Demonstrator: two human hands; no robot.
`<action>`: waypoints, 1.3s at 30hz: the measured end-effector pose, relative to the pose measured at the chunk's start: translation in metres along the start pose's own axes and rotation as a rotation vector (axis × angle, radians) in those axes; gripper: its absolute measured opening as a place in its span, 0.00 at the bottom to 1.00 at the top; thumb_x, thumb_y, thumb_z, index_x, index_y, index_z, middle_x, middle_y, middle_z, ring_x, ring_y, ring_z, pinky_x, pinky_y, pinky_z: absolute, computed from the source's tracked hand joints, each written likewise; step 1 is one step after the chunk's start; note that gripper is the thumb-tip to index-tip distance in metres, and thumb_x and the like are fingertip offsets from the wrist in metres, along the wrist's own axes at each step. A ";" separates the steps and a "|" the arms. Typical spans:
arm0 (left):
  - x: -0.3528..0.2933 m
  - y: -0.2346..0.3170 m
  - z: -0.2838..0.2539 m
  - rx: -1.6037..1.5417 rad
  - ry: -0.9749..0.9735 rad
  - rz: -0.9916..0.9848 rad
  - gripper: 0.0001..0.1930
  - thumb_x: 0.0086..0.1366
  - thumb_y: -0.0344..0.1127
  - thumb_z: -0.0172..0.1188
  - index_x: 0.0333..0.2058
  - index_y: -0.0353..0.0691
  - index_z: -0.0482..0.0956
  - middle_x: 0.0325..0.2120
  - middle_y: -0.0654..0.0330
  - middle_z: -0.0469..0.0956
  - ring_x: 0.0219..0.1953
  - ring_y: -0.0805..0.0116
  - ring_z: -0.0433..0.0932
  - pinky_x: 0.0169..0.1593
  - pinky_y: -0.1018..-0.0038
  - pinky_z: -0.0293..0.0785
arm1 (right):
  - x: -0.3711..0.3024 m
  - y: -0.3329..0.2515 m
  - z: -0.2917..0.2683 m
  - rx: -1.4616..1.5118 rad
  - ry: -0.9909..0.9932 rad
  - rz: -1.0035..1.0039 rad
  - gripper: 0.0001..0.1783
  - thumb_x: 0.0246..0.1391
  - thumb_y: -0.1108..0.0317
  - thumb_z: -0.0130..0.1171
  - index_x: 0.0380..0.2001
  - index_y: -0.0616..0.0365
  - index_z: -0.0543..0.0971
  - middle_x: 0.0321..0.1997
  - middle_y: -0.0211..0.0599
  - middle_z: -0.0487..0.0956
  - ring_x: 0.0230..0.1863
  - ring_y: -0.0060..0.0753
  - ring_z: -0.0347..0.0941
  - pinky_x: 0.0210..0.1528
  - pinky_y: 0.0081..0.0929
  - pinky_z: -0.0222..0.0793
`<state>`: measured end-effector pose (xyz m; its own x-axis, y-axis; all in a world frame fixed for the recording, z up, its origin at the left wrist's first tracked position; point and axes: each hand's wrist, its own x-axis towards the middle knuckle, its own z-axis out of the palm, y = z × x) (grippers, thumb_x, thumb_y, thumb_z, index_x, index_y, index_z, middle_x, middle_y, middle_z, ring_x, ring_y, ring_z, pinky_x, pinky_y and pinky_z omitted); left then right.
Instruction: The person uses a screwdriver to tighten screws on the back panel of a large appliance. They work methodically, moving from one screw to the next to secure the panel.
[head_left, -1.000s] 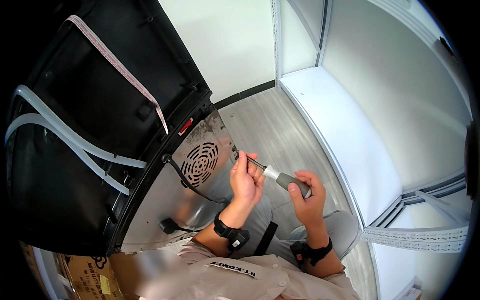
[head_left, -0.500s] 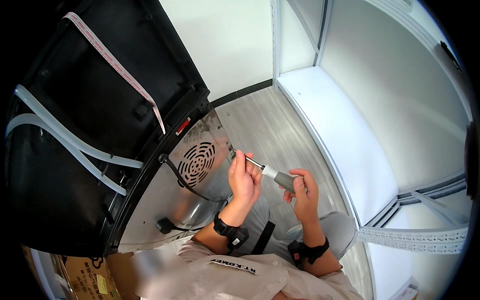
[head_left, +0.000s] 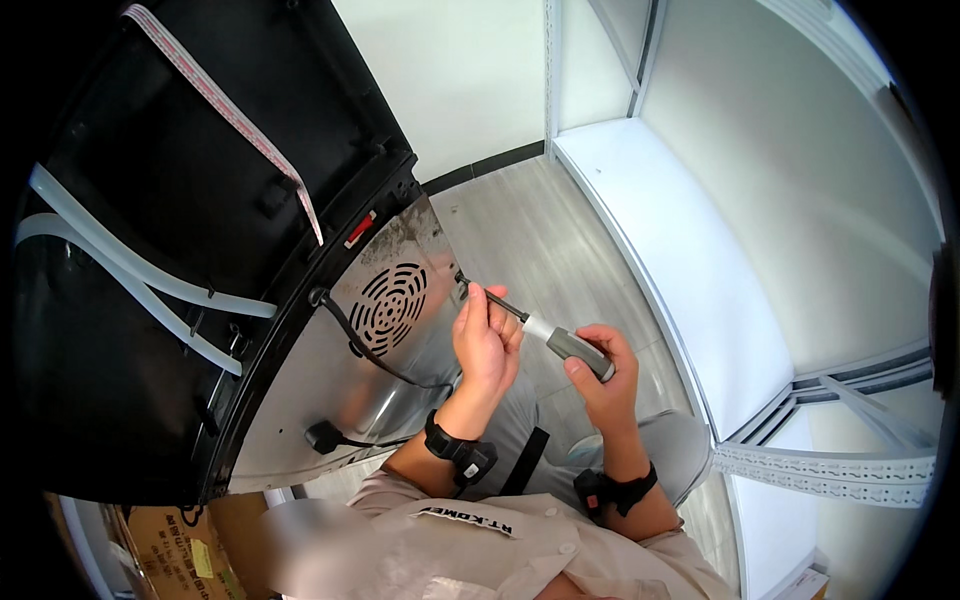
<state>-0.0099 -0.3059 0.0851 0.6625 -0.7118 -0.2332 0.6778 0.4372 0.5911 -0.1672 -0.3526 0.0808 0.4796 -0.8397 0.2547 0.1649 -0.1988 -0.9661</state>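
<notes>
The screwdriver (head_left: 540, 328) lies on a slant, its long axis running from upper left to lower right. Its working end points up and left, toward the right-hand edge of a metal panel (head_left: 290, 400); its butt end points down and right, toward the person's right side. It is above the grey floor (head_left: 510, 215), between the two hands. The fingers of the left hand cover part of the front end, so I cannot tell whether the tip is seated in anything.

The tool has a slim, dark, straight shaft (head_left: 509, 305), a pale collar and a thick grey handle (head_left: 575, 350) with a rounded end.

The left hand (head_left: 485, 348) has its thumb and fingers pinched around the shaft near the tip, close beside the panel edge. The right hand (head_left: 612, 388) grips the rear of the handle, thumb on the near side and fingers curled over the far side.

The panel is shiny, with a round pattern of vent slots (head_left: 388, 310) and a black cable (head_left: 362, 349) across it. Beyond it stands a black housing (head_left: 200, 110) with two pale hoses (head_left: 180, 285).
</notes>
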 end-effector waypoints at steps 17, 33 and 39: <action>-0.001 0.000 0.000 -0.016 0.015 0.007 0.19 0.75 0.48 0.45 0.38 0.36 0.72 0.14 0.71 0.57 0.15 0.80 0.51 0.19 0.79 0.48 | 0.002 -0.001 -0.004 0.039 -0.100 0.138 0.16 0.57 0.66 0.59 0.45 0.63 0.75 0.38 0.37 0.80 0.35 0.24 0.74 0.41 0.23 0.71; 0.008 0.006 -0.001 -0.250 0.011 0.037 0.13 0.76 0.42 0.45 0.41 0.41 0.74 0.15 0.73 0.53 0.16 0.80 0.48 0.19 0.79 0.47 | 0.006 -0.005 0.006 0.218 0.064 -0.107 0.15 0.53 0.74 0.60 0.45 0.63 0.74 0.41 0.37 0.80 0.41 0.24 0.74 0.47 0.24 0.70; 0.009 0.008 -0.006 -0.057 0.028 0.059 0.12 0.74 0.43 0.50 0.39 0.40 0.71 0.14 0.73 0.52 0.15 0.80 0.48 0.18 0.78 0.46 | 0.006 -0.032 -0.003 0.018 0.066 0.227 0.19 0.52 0.74 0.61 0.48 0.61 0.72 0.39 0.37 0.79 0.38 0.24 0.74 0.45 0.23 0.70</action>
<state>0.0034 -0.3053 0.0830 0.7101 -0.6685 -0.2209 0.6537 0.5095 0.5595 -0.1720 -0.3526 0.1135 0.4489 -0.8932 0.0275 0.0749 0.0069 -0.9972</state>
